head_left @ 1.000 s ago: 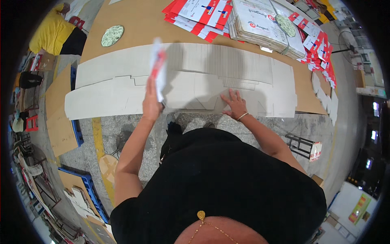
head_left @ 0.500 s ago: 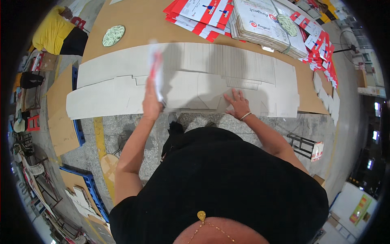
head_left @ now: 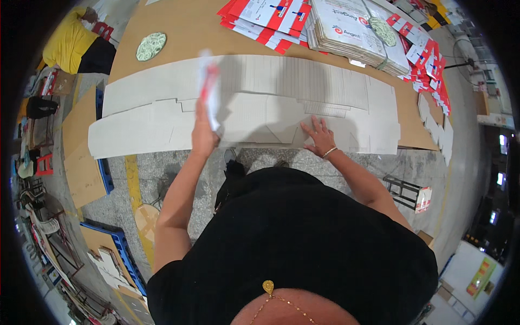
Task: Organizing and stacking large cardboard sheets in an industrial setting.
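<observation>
Upright in my left hand (head_left: 204,135) is a red-and-white printed piece (head_left: 212,100), seen nearly edge-on and smeared by motion. My fingers are closed on its near end, above the pale corrugated cardboard. My right hand (head_left: 323,142) lies with fingers spread on the near cardboard sheet (head_left: 244,119), close to the table's front edge. Behind this sheet stretches another wide pale cardboard sheet (head_left: 260,73), partly covered by the near one.
Loose red-and-white printed pieces (head_left: 271,19) lie at the back beside a strapped stack of white printed packs (head_left: 346,30). More printed pieces (head_left: 430,65) spread at the right. A green-patterned oval (head_left: 151,46) sits at the back left. A person in yellow (head_left: 70,43) bends beyond it.
The printed piece in my left hand has turned slightly, and that hand has shifted a little to the right. My right hand stays on the cardboard, moved slightly.
</observation>
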The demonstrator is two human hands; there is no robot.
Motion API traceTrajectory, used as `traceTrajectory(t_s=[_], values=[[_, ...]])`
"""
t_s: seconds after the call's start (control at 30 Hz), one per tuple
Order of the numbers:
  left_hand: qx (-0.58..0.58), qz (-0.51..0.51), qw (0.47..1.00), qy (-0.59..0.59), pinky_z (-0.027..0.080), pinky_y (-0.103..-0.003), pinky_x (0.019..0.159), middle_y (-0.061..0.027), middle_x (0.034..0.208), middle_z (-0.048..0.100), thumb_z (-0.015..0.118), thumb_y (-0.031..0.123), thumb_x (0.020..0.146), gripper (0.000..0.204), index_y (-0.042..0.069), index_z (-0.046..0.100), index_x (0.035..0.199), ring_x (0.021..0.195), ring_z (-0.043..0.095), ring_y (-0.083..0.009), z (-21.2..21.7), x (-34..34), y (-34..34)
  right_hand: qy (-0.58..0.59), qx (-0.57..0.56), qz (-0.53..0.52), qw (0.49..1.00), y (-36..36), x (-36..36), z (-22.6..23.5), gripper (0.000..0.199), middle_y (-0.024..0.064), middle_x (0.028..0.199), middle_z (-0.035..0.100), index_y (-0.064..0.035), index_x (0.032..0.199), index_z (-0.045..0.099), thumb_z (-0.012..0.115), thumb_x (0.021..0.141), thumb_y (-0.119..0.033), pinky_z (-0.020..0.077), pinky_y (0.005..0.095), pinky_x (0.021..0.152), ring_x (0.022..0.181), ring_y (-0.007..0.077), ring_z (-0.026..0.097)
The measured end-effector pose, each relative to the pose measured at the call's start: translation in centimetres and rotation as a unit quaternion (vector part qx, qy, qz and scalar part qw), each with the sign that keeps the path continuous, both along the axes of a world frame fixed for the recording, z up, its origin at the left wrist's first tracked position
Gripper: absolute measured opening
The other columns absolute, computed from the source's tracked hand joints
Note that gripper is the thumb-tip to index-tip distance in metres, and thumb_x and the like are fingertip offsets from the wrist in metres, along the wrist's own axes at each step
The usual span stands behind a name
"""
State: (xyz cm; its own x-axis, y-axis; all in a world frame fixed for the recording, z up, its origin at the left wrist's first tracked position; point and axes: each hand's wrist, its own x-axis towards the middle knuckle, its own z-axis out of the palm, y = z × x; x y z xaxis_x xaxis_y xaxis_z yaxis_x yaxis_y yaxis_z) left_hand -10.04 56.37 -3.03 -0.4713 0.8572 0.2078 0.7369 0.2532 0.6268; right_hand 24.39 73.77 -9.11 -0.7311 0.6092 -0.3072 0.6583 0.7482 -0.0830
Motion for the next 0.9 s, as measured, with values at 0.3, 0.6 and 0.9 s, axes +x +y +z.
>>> traceTrajectory(t_s=[0.3, 0.6, 0.9], values=[[0.037, 0.277, 0.697, -0.66, 0.037, -0.038, 0.094, -0.0224, 0.125, 0.042, 0.048, 0.009, 0.083, 0.051, -0.006, 0.031, 0.129, 0.111, 0.046, -0.0327, -10.3, -6.7, -8.3, 0.022, 0.004, 0.023, 0.999, -0.5, -0.1, 0.2, 0.086, 0.0122, 0.146, 0.013, -0.0376, 0.136, 0.025, 0.073, 0.065, -0.041, 0.0347, 0.057, 0.089, 0.13, 0.0416, 0.019], [-0.081, -0.013, 0.994, 0.073, 0.04, -0.041, 0.091, -0.0278, 0.13, 0.032, 0.05, 0.0, 0.072, 0.072, -0.002, 0.016, 0.136, 0.113, 0.041, -0.0406, 1.1, 1.6, 1.6, 0.005, 0.007, -0.002, 1.0, 1.5, 0.4, 0.2, 0.086, 0.0112, 0.146, 0.014, -0.0366, 0.136, 0.025, 0.073, 0.064, -0.039, 0.0346, 0.0562, 0.089, 0.13, 0.0411, 0.018], [0.046, 0.254, 0.874, -0.412, 0.046, -0.032, 0.057, -0.0121, 0.1, 0.057, 0.058, 0.035, 0.082, 0.054, -0.005, 0.046, 0.116, 0.072, 0.056, -0.0197, -10.0, -3.8, -6.4, -0.019, -0.04, -0.027, 0.999, 0.0, 1.3, -0.4, 0.085, 0.0116, 0.146, 0.013, -0.036, 0.135, 0.026, 0.072, 0.064, -0.042, 0.0296, 0.0626, 0.092, 0.131, 0.0424, 0.014]])
